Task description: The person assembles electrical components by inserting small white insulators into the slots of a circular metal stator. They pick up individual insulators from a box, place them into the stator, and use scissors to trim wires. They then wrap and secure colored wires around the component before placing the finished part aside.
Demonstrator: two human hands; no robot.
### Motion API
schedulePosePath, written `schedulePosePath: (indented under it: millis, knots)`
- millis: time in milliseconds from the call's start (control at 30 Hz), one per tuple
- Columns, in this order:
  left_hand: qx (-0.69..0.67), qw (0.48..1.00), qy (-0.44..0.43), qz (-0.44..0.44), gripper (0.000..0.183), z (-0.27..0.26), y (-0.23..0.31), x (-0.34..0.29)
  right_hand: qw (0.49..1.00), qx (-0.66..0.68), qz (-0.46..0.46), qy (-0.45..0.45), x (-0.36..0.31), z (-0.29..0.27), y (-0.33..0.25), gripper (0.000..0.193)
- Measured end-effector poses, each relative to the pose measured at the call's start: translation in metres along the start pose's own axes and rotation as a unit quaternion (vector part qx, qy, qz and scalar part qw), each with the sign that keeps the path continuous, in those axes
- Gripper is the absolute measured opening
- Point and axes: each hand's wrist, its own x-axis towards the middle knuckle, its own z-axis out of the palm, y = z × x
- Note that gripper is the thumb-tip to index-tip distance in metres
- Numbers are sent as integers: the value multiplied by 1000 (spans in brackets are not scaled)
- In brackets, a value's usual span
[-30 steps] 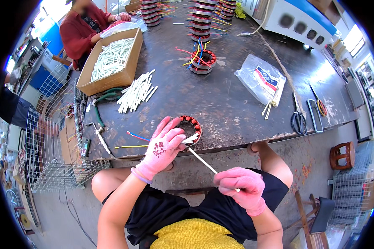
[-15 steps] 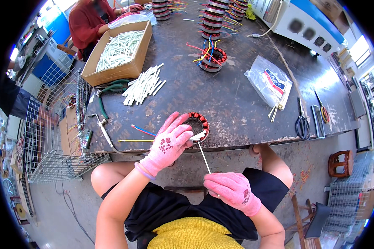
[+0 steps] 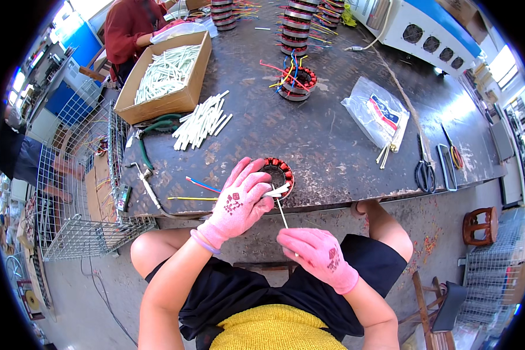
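While the left gloved hand (image 3: 239,201) clasps the left side of a motor stator (image 3: 287,172), the right gloved hand (image 3: 318,255) is closed on a thin white strip (image 3: 282,213), possibly a cable tie, in the head view. The stator lies at the near edge of the dark worktable (image 3: 262,125). The strip runs from its near rim towards the person; whether it is taut cannot be told.

Risks, as judged: a hard pull on the strip could drag the stator over the edge if the left grip slackens. Slippery glove fabric could let the strip escape. Uneven tension could displace the white sleeves (image 3: 281,191) at the rim or strain the coloured lead wires (image 3: 203,185) emerging left of the left hand.

Markings: a clear plastic bag (image 3: 361,116) bears a red, white and blue label (image 3: 385,112), its print too small to read. Both gloves carry a dark red printed motif; no legible wording.
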Motion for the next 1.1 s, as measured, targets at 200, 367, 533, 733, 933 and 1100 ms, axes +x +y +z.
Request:
schedulePosePath:
  millis: [200,367,533,733,933,1100]
  knots:
    - [-10,998,11,-65,18,-2,7,-2,961,245,115,52,15,24,23,24]
    - [-15,993,39,-111,31,6,9,-7,874,414,241,84,16,37,28,15]
    - [-57,995,27,-78,40,4,6,-9,855,428,255,146,24,43,18,13]
    - [-116,989,34,-85,41,7,6,-13,801,500,289,157,25,47,19,16]
    - [-127,986,45,-94,40,8,8,-12,824,478,271,137,28,48,20,17]
    - [-129,986,46,-93,40,9,7,-12,815,486,285,134,32,49,19,16]
